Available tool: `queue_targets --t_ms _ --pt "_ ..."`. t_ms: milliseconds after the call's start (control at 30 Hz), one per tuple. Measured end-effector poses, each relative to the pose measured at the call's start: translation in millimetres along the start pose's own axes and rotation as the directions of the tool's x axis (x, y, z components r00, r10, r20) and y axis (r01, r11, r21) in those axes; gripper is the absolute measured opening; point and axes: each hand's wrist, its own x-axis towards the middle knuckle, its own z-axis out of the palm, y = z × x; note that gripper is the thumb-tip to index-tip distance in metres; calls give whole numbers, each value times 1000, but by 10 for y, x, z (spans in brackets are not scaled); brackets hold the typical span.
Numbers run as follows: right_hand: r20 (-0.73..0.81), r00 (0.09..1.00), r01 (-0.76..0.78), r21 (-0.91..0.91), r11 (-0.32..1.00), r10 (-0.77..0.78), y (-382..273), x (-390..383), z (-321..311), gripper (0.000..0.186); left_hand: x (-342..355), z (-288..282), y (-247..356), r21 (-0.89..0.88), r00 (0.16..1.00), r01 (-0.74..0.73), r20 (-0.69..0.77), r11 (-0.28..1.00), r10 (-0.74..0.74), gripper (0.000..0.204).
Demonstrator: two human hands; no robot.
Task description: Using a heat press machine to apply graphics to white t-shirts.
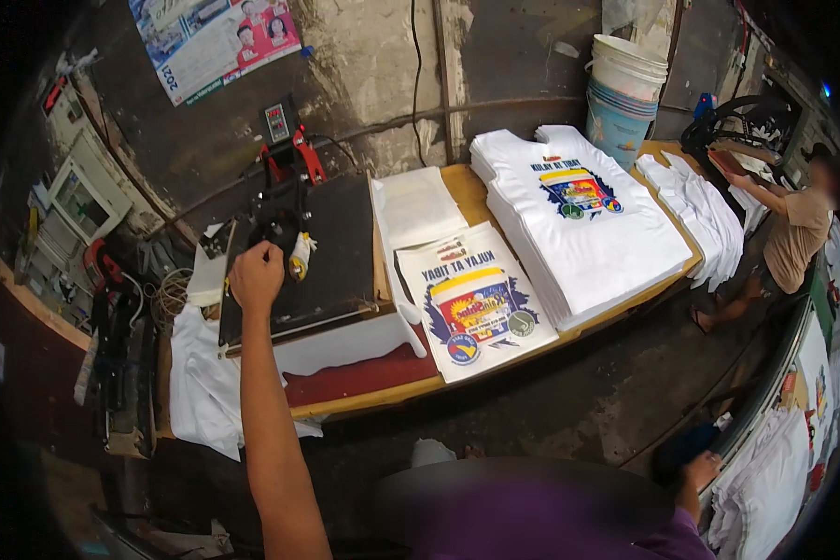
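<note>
My left hand [257, 275] is closed in a fist at the handle of a black heat press [336, 252], over its flat upper plate. The handle itself is mostly hidden by the fingers. A white T-shirt [203, 378] hangs out from under the press's left side, over the table edge. To the press's right lies a stack of transfer sheets [476, 308] with a colourful mirrored paint-bucket print. At the lower right, my right hand [703, 469] curls its fingers over the edge of a second table, near some white shirts [765, 476].
A thick pile of printed white shirts [579, 224] stands on the wooden table [369, 399]. Beyond it are loose white shirts [695, 210] and stacked buckets [621, 103]. A control box [276, 123] stands behind the press. Another person [803, 224] works at the far right.
</note>
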Motion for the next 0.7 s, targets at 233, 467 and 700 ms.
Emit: queue_targets --t_ms 233,467,700 --pt "105 967 -247 184 951 231 655 141 743 76 -61 82 -7 4 993 -70 -93 998 70 25" --pt "42 964 -265 263 928 264 462 4 545 71 -58 145 -20 49 987 -80 -137 996 86 24" --pt "-154 959 -204 218 954 240 604 226 1127 68 -98 229 -15 28 965 -110 -236 993 114 24"
